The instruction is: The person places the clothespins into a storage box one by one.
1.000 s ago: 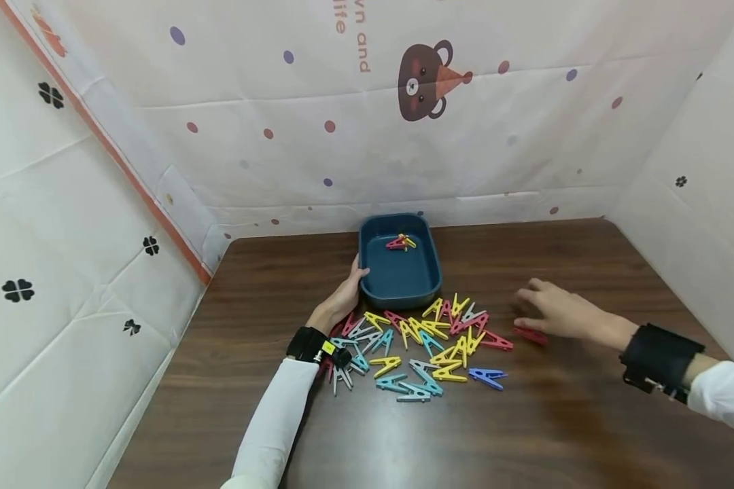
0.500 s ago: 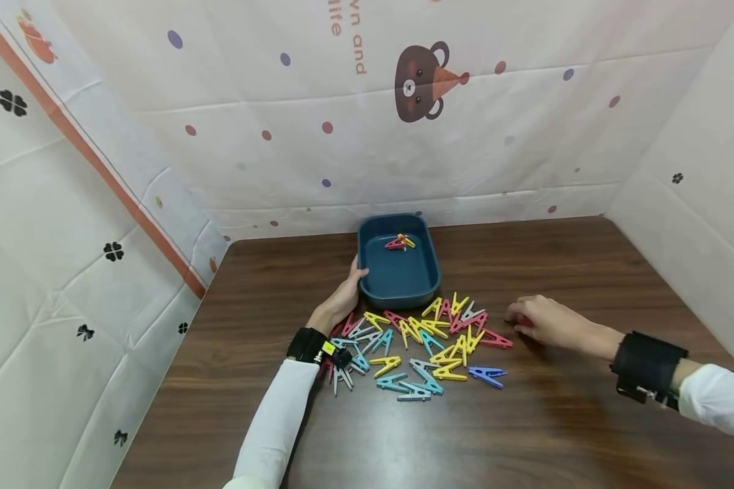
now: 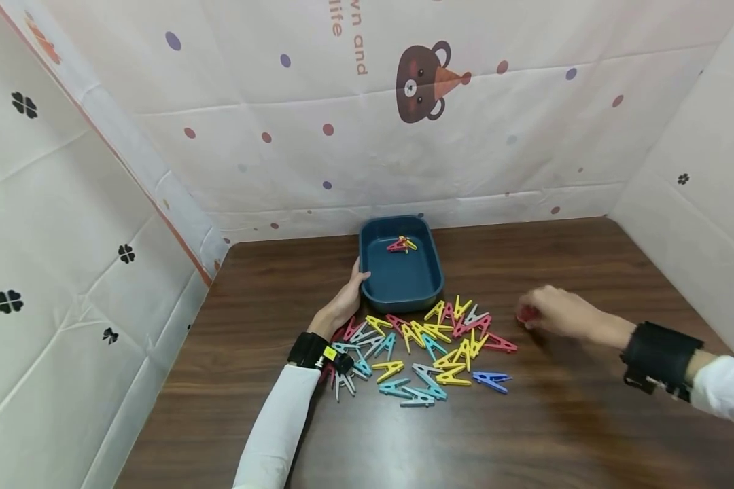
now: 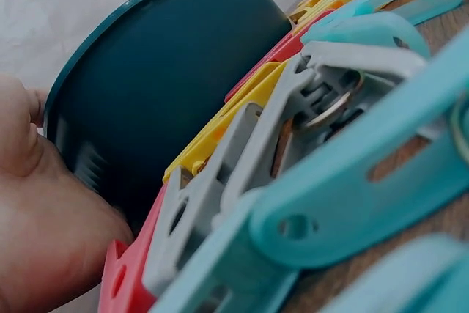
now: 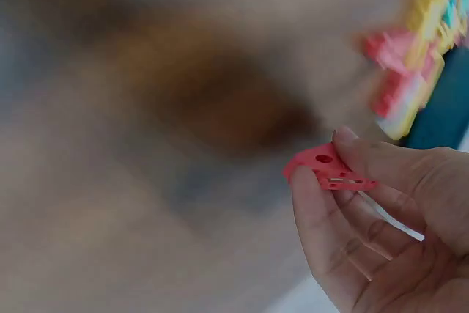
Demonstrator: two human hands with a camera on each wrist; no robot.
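Observation:
My right hand (image 3: 559, 312) pinches a red clothespin (image 5: 333, 170) between thumb and fingertips; in the head view most of that clothespin is hidden by the hand. At the left side of a dark blue plastic tub (image 3: 402, 275), my left hand (image 3: 344, 299) grips the wall, its thumb over the rim. The fingers under or behind the tub are mostly out of sight. Inside the tub lie a red clothespin (image 3: 396, 246) and at least one yellow one (image 3: 410, 243). A loose heap of yellow, red, teal and grey clothespins (image 3: 431, 345) spreads in front of the tub.
A blue clothespin (image 3: 491, 380) lies at the heap's right edge. Below the left wrist, teal and grey clothespins (image 4: 293, 240) lie close against the tub. The brown wooden table (image 3: 587, 265) ends at a printed white cloth (image 3: 251, 163) behind.
My right hand has come down onto the red clothespin that lay on the table, and now holds it between its fingers. My left hand and the tub have stayed in place.

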